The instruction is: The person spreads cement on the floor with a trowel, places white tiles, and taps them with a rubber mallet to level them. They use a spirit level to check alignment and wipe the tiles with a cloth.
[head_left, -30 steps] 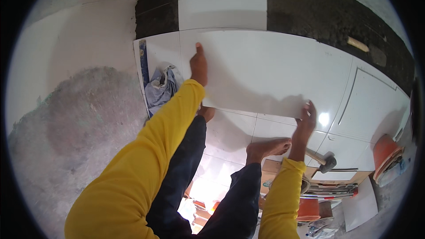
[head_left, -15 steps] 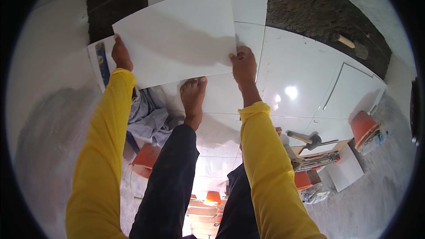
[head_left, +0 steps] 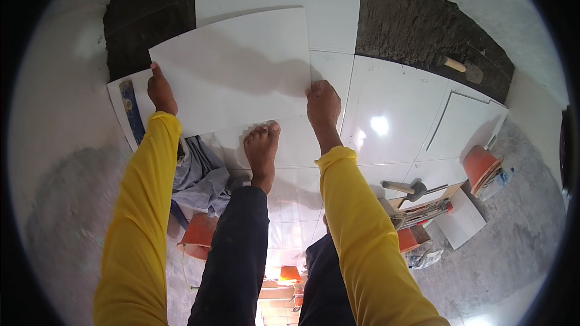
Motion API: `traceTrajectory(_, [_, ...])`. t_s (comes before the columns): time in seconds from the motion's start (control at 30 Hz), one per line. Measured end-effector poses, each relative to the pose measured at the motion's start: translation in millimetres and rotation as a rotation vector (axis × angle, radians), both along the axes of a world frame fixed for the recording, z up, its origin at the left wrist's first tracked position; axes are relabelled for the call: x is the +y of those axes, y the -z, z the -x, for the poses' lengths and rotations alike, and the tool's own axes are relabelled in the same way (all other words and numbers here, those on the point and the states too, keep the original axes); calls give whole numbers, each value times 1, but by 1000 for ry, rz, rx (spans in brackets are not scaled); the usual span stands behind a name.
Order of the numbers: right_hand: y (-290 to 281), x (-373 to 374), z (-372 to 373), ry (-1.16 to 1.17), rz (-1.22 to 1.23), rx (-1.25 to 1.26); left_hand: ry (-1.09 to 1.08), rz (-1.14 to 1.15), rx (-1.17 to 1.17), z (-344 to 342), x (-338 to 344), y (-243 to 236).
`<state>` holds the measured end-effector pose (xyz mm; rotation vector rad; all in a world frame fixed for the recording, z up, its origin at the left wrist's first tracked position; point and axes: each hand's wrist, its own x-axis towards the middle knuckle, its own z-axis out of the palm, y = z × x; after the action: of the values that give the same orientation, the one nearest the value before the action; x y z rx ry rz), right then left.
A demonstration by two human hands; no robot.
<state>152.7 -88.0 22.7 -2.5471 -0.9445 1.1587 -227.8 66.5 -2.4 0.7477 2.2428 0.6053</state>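
Observation:
A large white floor tile (head_left: 235, 72) lies across the view, held at its two side edges. My left hand (head_left: 161, 92) grips its left edge, the thumb lying along the top near the far corner. On the opposite edge, my right hand (head_left: 324, 105) is closed with its fingers curled round the side. Both arms wear yellow sleeves. My bare foot (head_left: 261, 148) stands on the laid tiles just below the near edge. To the left of the tile is a blue level-like bar (head_left: 131, 111), and a grey cloth (head_left: 202, 178) is bunched beside my leg.
Dark wet mortar (head_left: 151, 18) fills the far left, with more mortar (head_left: 405, 18) at the far right, where a wooden-handled trowel (head_left: 456, 64) lies. A mallet (head_left: 414, 191), orange buckets (head_left: 480, 166) and a cut tile (head_left: 462, 217) are on the right. Another orange bucket (head_left: 198, 235) stands left.
The tile and both hands sit lower in the picture, the tile now nearer the laid floor. The surroundings have shifted slightly left as the view moved. Both hands keep their hold.

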Motion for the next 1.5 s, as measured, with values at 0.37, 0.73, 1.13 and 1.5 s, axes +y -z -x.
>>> traceTrajectory(0.37, [-1,-2,-5,35,23,43,279,178,433,-1,5,-8])
traceTrajectory(0.73, [-37,-83,6,288,-267,197,809,-439,687,-39,39,-1])
traceTrajectory(1.13, [-95,-366,75,773,85,385,1263,-288,520,-250,73,-46])
traceTrajectory(1.5, [-160,-394,118,1039,-126,590,1309,157,246,-90,-178,-146])
